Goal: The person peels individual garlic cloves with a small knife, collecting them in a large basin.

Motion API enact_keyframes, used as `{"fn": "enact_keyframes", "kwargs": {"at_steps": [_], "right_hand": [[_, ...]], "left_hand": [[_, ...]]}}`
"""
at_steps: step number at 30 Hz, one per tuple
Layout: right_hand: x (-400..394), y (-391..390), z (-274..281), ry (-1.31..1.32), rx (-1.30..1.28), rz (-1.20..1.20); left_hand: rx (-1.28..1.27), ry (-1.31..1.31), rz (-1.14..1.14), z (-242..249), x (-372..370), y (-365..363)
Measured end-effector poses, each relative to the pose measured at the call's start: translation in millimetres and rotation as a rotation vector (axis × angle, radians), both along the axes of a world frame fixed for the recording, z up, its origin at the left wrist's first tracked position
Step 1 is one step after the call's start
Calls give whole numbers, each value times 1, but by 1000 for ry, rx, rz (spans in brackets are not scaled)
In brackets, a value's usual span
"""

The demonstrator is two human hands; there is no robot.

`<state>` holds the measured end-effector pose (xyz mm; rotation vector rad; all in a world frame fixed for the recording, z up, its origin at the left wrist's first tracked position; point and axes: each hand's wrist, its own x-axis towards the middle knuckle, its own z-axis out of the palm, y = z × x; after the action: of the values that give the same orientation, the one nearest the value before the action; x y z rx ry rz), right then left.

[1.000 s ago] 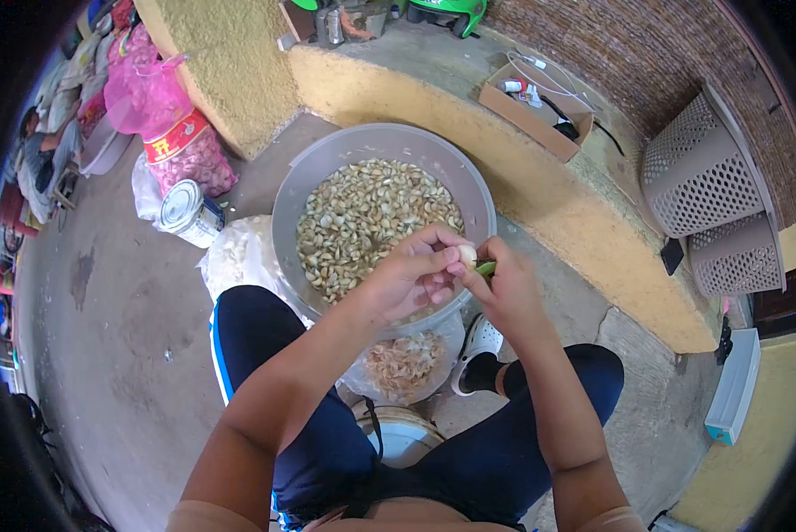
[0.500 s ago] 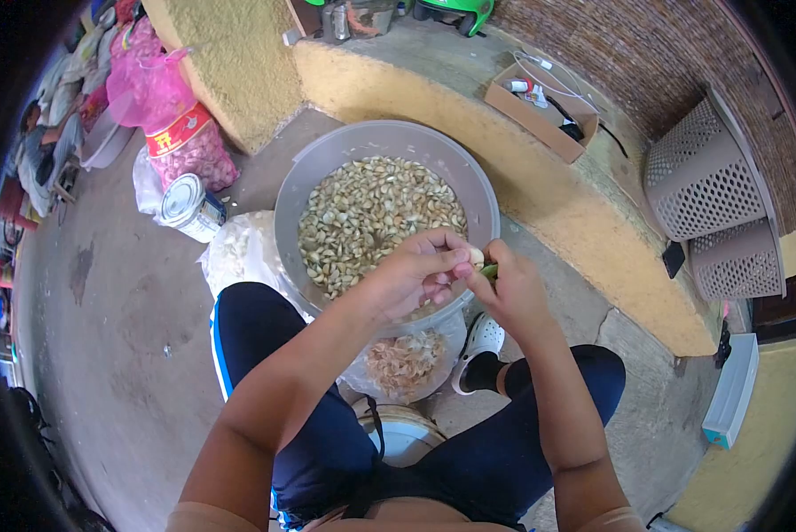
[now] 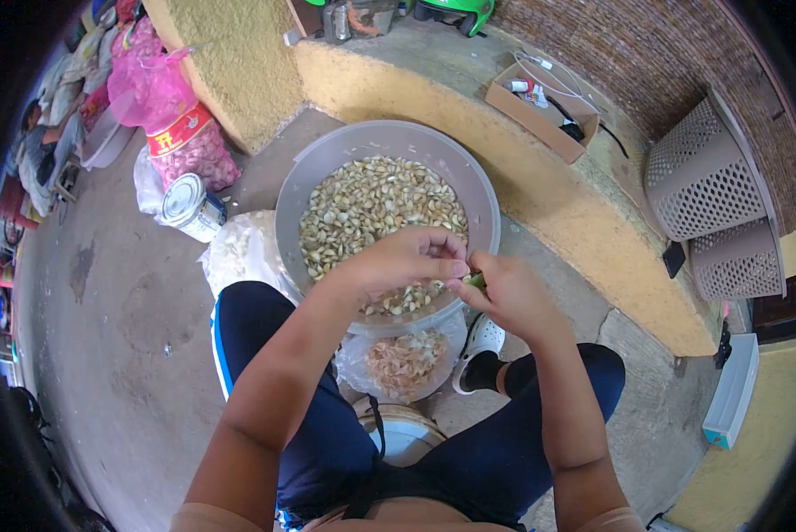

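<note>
A large grey tub (image 3: 482, 182) holds many garlic cloves (image 3: 380, 199) in the middle of the view. Over its near right rim my two hands meet, fingertips almost touching. My left hand (image 3: 415, 259) has thumb and fingers pinched together; whatever is between them is too small to make out. The fingers of my right hand (image 3: 504, 288) are wrapped round a small green-handled tool (image 3: 477, 280), most of which they hide. Below the tub lies a clear plastic bag (image 3: 353, 368) with papery peels (image 3: 404, 362) in it.
Left of the tub are a white plastic bag (image 3: 241, 253), a tin can (image 3: 192, 208) and a pink net sack (image 3: 194, 155) of garlic. A low yellow ledge (image 3: 540, 208) runs behind, bearing a cardboard box (image 3: 540, 120). Perforated baskets (image 3: 704, 168) stand at right.
The pale clove visible between my fingertips before no longer shows. My left hand has turned palm-down and its fingers have curled in; my right hand has shifted slightly down.
</note>
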<state>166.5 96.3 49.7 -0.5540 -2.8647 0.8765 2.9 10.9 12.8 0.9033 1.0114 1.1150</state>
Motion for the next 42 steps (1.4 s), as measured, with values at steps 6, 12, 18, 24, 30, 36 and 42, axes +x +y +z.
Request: {"fn": "enact_keyframes", "kwargs": {"at_steps": [6,12,18,24,30,36,42], "right_hand": [[1,1,-7,86,31,-48],[-1,1,-13,100,175,-130],[-7,-5,-14,103,200,-134],[-7,2,-19,66,-1,-211],[-5,2,-10,101,-152,-203],[-3,9,-15,327,-557,-329],[-6,7,-17,366,-799,-431]], "left_hand": [[35,-372,66,-6,14,2],[5,-438,173,-17,20,5],[-65,-469,447,-19,33,7],[-30,-368,387,-10,18,6],[73,-440,301,-15,8,6],[107,-362,347,-10,3,5],[140,-180,359,-8,10,5]]}}
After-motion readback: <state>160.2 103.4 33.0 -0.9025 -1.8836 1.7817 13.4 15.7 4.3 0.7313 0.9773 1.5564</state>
